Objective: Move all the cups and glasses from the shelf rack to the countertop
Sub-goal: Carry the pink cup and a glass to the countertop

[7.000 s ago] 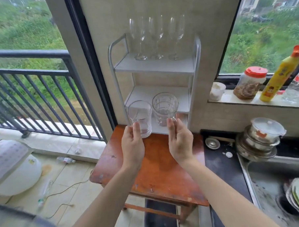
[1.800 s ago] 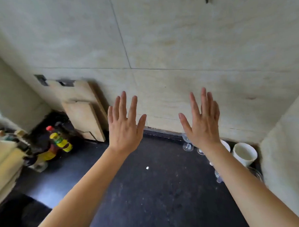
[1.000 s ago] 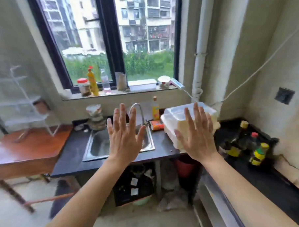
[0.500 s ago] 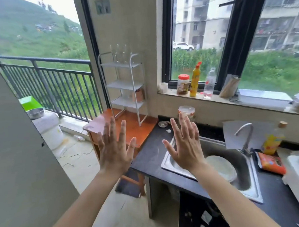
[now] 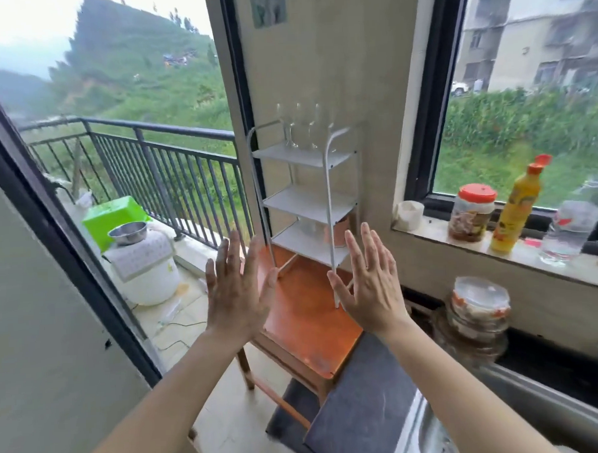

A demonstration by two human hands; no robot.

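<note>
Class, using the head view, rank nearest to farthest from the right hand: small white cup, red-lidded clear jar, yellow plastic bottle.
From the right hand:
1. small white cup, sill's left end
2. red-lidded clear jar, further right
3. yellow plastic bottle, rightmost

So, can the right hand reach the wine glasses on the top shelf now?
Probably yes, after stepping closer: the right hand is open and empty, and nothing stands before the wine glasses.

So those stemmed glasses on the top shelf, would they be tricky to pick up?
Probably fragile: the stemmed glasses look thin and clear. Likely tippy too, with tall bowls on narrow stems. They stand close together on the top shelf, so lifting one may knock its neighbour.
</note>
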